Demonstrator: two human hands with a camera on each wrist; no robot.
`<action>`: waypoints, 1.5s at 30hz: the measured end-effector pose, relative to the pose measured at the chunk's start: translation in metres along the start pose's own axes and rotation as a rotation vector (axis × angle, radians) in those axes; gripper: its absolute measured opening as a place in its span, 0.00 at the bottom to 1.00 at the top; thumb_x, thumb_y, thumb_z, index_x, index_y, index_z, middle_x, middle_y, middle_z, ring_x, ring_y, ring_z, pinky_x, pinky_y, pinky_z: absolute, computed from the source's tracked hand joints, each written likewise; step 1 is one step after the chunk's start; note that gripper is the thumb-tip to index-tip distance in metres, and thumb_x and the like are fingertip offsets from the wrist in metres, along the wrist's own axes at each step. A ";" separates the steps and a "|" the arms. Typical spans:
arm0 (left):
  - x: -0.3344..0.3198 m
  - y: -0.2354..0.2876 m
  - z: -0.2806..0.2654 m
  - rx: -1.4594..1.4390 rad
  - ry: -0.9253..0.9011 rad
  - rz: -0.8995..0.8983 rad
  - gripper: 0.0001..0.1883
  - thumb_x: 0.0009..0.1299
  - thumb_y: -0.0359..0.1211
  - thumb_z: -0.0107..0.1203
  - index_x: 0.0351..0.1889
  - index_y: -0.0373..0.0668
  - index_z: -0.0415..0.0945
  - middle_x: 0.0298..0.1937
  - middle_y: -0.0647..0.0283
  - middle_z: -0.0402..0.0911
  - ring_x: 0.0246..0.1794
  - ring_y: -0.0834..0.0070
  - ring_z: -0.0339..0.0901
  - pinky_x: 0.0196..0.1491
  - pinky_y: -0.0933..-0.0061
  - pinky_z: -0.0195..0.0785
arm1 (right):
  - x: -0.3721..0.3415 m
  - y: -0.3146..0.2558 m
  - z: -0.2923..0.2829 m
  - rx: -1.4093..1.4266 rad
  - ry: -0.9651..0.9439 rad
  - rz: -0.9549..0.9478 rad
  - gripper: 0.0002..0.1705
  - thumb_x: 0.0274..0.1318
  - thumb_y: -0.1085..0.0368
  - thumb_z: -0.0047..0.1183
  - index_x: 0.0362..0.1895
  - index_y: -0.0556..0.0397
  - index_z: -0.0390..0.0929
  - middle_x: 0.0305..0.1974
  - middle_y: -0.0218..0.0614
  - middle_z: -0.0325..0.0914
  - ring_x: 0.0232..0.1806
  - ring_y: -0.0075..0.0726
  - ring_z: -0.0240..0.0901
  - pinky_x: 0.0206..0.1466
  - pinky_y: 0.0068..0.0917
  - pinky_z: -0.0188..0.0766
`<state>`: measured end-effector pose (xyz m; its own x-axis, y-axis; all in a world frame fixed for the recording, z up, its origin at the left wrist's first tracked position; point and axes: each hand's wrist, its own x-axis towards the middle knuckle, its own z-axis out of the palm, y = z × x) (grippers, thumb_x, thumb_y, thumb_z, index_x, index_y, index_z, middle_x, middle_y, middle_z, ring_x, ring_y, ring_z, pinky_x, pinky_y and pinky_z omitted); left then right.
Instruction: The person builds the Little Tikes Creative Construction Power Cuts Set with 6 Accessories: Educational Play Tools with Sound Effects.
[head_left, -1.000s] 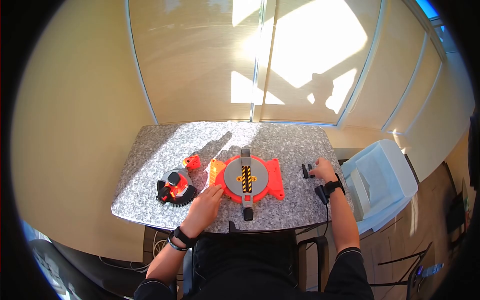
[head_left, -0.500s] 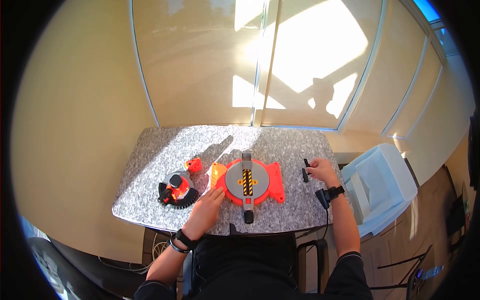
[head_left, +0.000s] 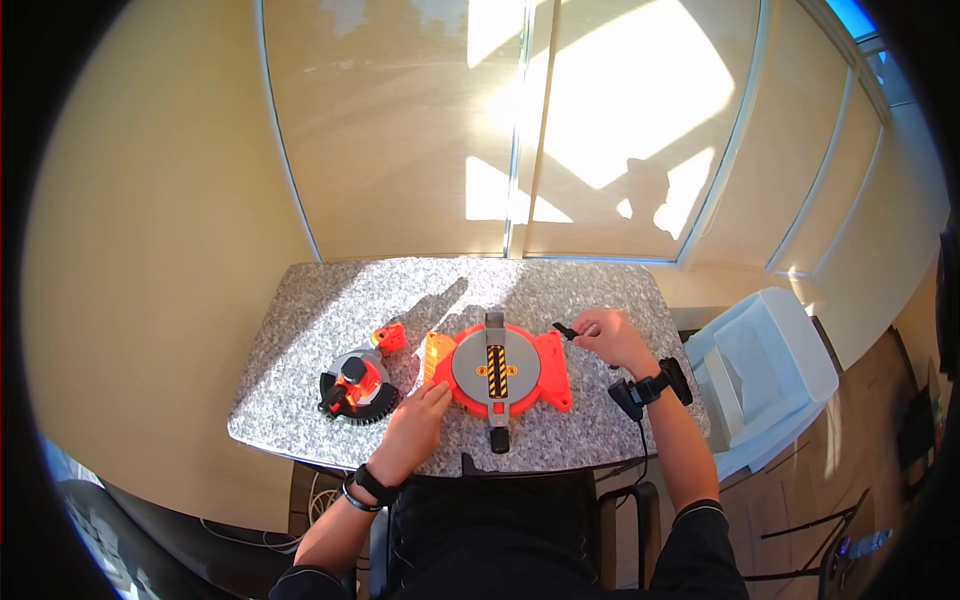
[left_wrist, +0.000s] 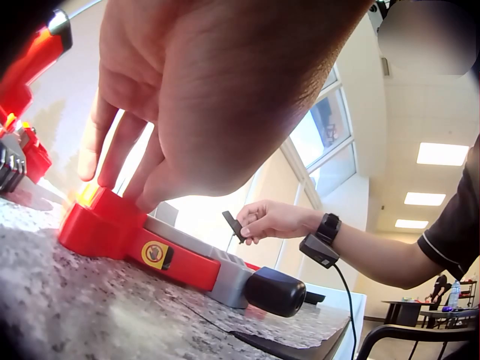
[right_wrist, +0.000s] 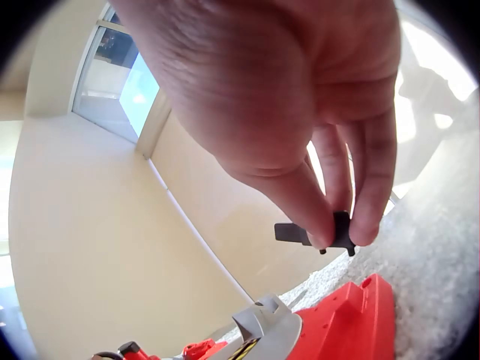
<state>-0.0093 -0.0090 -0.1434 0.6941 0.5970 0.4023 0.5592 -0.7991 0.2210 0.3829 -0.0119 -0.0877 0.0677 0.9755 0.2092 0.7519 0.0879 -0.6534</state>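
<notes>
A red toy miter saw base [head_left: 553,375] with a grey round turntable [head_left: 470,372] lies flat on the speckled table. My left hand [head_left: 415,425] rests on the base's left side, its fingers reaching down onto the red plastic in the left wrist view. Between thumb and fingertips my right hand [head_left: 612,340] pinches a small flat black plastic piece [right_wrist: 291,233], with short pegs on its underside. That piece is raised above the base's right end. A black knob [head_left: 499,440] sticks out at the front of the base.
The toy's saw head [head_left: 358,385], with a black toothed blade guard and an orange-red handle, lies to the left. Another dark piece [head_left: 614,367] shows beside the right wrist's camera. A blue-white bin [head_left: 760,380] stands off the table's right edge.
My right hand has picked the black piece up from the table's right side and brought it left, close to the base. The left hand stays on the base.
</notes>
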 end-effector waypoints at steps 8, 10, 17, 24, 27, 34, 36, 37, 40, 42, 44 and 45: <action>-0.002 0.001 0.001 0.034 -0.008 -0.003 0.24 0.62 0.21 0.55 0.59 0.30 0.77 0.64 0.49 0.79 0.68 0.53 0.75 0.65 0.57 0.74 | 0.013 -0.002 0.030 -0.050 -0.116 -0.120 0.13 0.51 0.72 0.68 0.43 0.52 0.90 0.35 0.41 0.89 0.37 0.38 0.88 0.45 0.34 0.83; -0.001 0.001 0.000 0.034 -0.012 0.011 0.24 0.62 0.22 0.56 0.58 0.30 0.76 0.64 0.48 0.79 0.69 0.53 0.74 0.65 0.57 0.75 | 0.013 -0.006 0.034 -0.047 -0.135 -0.106 0.13 0.50 0.72 0.66 0.42 0.51 0.91 0.35 0.42 0.89 0.36 0.40 0.88 0.44 0.35 0.84; -0.003 0.002 -0.001 0.042 -0.030 0.019 0.27 0.59 0.24 0.58 0.60 0.30 0.75 0.65 0.48 0.77 0.69 0.53 0.73 0.65 0.58 0.75 | 0.017 -0.002 0.041 -0.094 -0.157 -0.215 0.15 0.48 0.72 0.65 0.43 0.47 0.91 0.34 0.48 0.86 0.35 0.49 0.85 0.42 0.37 0.82; -0.003 0.003 -0.001 0.066 -0.046 0.017 0.30 0.57 0.26 0.59 0.60 0.29 0.74 0.66 0.48 0.77 0.70 0.54 0.72 0.66 0.58 0.74 | 0.015 -0.014 0.041 -0.100 -0.166 -0.162 0.14 0.47 0.73 0.62 0.41 0.48 0.91 0.34 0.48 0.86 0.36 0.53 0.84 0.44 0.41 0.81; -0.003 0.004 -0.002 0.059 -0.047 0.013 0.30 0.57 0.26 0.59 0.60 0.28 0.74 0.66 0.48 0.77 0.70 0.54 0.72 0.67 0.58 0.73 | 0.014 -0.013 0.043 -0.120 -0.148 -0.274 0.14 0.48 0.74 0.62 0.41 0.49 0.91 0.35 0.49 0.86 0.37 0.55 0.84 0.44 0.42 0.81; -0.002 0.003 -0.004 0.044 -0.044 0.026 0.30 0.56 0.25 0.59 0.60 0.28 0.75 0.65 0.48 0.77 0.69 0.54 0.73 0.66 0.59 0.74 | 0.013 -0.015 0.045 -0.141 -0.146 -0.259 0.14 0.48 0.74 0.61 0.40 0.50 0.90 0.36 0.49 0.86 0.38 0.55 0.84 0.45 0.43 0.81; -0.001 0.003 -0.005 0.042 -0.043 0.030 0.29 0.56 0.25 0.59 0.60 0.28 0.75 0.65 0.47 0.78 0.69 0.54 0.73 0.65 0.59 0.75 | 0.014 -0.013 0.048 -0.131 -0.155 -0.219 0.13 0.48 0.75 0.60 0.39 0.51 0.90 0.35 0.49 0.86 0.39 0.55 0.84 0.45 0.43 0.81; -0.002 0.003 -0.006 0.040 -0.042 0.033 0.29 0.56 0.25 0.59 0.59 0.28 0.75 0.64 0.47 0.78 0.69 0.54 0.74 0.65 0.60 0.75 | 0.014 -0.011 0.049 -0.130 -0.155 -0.219 0.13 0.48 0.75 0.60 0.39 0.51 0.90 0.35 0.49 0.86 0.39 0.55 0.84 0.45 0.43 0.81; -0.002 0.002 -0.005 0.050 -0.044 0.044 0.30 0.56 0.25 0.58 0.60 0.27 0.75 0.65 0.47 0.77 0.69 0.54 0.74 0.64 0.60 0.76 | 0.014 -0.007 0.053 -0.132 -0.134 -0.231 0.13 0.48 0.75 0.61 0.39 0.52 0.90 0.35 0.49 0.86 0.39 0.55 0.85 0.45 0.43 0.81; -0.002 0.001 -0.004 0.055 -0.048 0.044 0.30 0.56 0.25 0.58 0.60 0.27 0.75 0.65 0.46 0.77 0.69 0.54 0.74 0.64 0.59 0.76 | 0.014 -0.005 0.053 -0.143 -0.117 -0.270 0.13 0.48 0.75 0.61 0.39 0.52 0.90 0.35 0.49 0.86 0.39 0.55 0.85 0.45 0.43 0.81; -0.001 0.004 -0.004 0.058 -0.056 0.042 0.30 0.56 0.24 0.58 0.60 0.27 0.75 0.65 0.46 0.77 0.69 0.53 0.74 0.64 0.59 0.76 | 0.013 -0.006 0.054 -0.160 -0.113 -0.262 0.13 0.48 0.75 0.60 0.39 0.52 0.90 0.35 0.49 0.87 0.39 0.55 0.85 0.46 0.43 0.81; -0.001 0.006 -0.006 0.023 -0.076 0.002 0.31 0.56 0.24 0.56 0.62 0.28 0.75 0.66 0.45 0.77 0.70 0.52 0.74 0.67 0.58 0.74 | 0.013 -0.007 0.054 -0.171 -0.109 -0.261 0.13 0.48 0.75 0.60 0.39 0.52 0.90 0.35 0.48 0.87 0.40 0.55 0.85 0.47 0.43 0.81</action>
<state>-0.0095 -0.0151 -0.1375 0.7275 0.5994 0.3338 0.5673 -0.7992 0.1989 0.3433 0.0108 -0.1200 -0.2050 0.9412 0.2684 0.8344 0.3114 -0.4548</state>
